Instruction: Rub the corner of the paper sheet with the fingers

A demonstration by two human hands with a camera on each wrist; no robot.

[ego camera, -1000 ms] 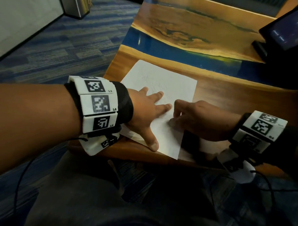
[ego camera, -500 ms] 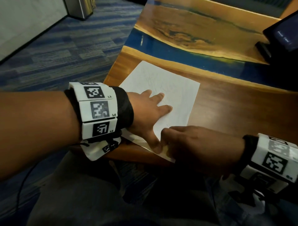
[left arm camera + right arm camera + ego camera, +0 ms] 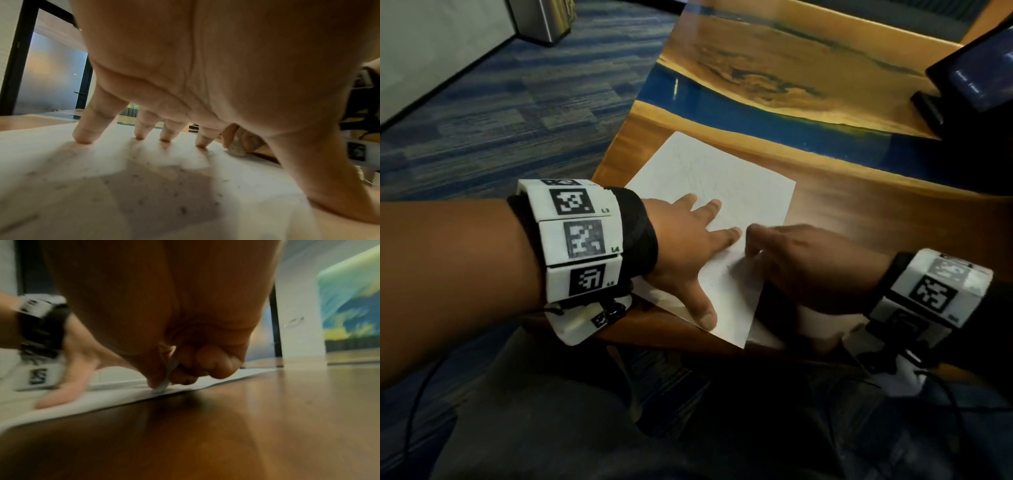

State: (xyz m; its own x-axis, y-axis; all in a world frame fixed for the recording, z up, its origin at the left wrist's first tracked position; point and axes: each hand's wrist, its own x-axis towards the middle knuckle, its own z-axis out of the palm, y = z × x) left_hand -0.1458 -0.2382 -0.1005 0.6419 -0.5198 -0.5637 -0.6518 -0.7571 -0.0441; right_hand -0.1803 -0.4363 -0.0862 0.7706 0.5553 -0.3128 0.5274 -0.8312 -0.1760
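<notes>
Paper (image 3: 726,178), a white sheet faintly marked with thin pencil lines and small dark specks, lies flat on the near wooden part of the table (image 3: 859,212), its near corner reaching the table's front edge and its long axis running away from the person toward the blue band in the tabletop. On the sheet's left half the left hand (image 3: 685,246) is spread wide, fingers straight and splayed; the left wrist view shows the fingertips (image 3: 83,138) and thumb pressing down on the paper, pinning it without gripping. At the sheet's right edge, about midway along it, the right hand (image 3: 811,263) has its fingers curled and its thumb closed against them on a small pale eraser (image 3: 162,386), whose tip touches the paper right at that edge. The eraser therefore sits just right of the left index fingertip, between the two hands, and the marked area stretches from it leftward and toward the far edge of the sheet. A dark screen (image 3: 976,75) on a stand sits well beyond the paper at the table's far right.
</notes>
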